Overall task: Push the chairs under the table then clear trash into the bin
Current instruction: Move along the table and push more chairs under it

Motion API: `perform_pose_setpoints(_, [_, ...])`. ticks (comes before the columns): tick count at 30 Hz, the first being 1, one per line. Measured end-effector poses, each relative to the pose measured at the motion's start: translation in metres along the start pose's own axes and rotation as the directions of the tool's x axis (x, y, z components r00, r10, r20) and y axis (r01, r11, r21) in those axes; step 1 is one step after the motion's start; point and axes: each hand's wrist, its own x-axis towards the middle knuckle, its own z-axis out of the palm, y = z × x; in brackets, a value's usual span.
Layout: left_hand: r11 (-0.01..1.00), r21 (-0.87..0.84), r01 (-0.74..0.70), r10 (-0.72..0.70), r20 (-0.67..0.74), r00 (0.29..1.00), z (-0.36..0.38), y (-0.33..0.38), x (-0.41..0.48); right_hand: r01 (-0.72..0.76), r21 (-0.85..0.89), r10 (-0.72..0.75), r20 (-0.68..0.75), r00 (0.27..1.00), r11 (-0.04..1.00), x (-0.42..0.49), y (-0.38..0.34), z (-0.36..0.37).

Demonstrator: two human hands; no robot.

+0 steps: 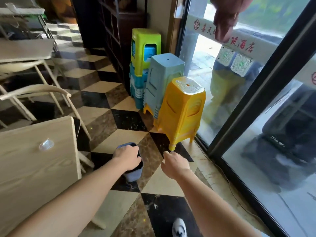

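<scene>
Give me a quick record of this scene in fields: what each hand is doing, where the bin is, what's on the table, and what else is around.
left hand: grips the rim of the bin
right hand: open, held out over the floor, holding nothing
bin: small, blue-grey, beside the table's corner
table: light wood, a clear plastic piece lying on it
chair: beige, just beyond the table
stools: yellow stack, grey-blue stack and green stack in a row beside the glass door

The floor (123,122) is open in the middle. The tabletop (34,165) and chair (42,89) block the left. The yellow stools (181,113) and glass door (282,151) block the right.
</scene>
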Motion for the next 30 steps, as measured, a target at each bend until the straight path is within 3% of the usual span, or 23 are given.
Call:
perform_pose_setpoints(9, [0.994, -0.085, 0.07, -0.074, -0.042, 0.996, -0.061, 0.095, 0.144, 0.144, -0.027, -0.145, -0.024, 0.989, 0.989, 0.159, 0.118, -0.074])
perform_pose_setpoints(14, [0.979, -0.177, 0.098, -0.122, -0.126, 0.985, -0.101, 0.114, 0.197, 0.22, -0.047, -0.222, -0.038, 0.974, 0.974, 0.236, 0.14, -0.118])
perform_pose_setpoints(24, [0.935, -0.218, 0.28, -0.317, -0.161, 0.934, -0.135, 0.039, 0.331, 0.334, -0.095, -0.342, -0.093, 0.935, 0.938, 0.42, 0.092, -0.143])
perform_pose_setpoints(30, [0.902, -0.216, 0.374, -0.422, -0.256, 0.87, -0.203, -0.045, 0.443, 0.387, -0.155, -0.403, -0.093, 0.91, 0.909, 0.558, 0.025, -0.19])
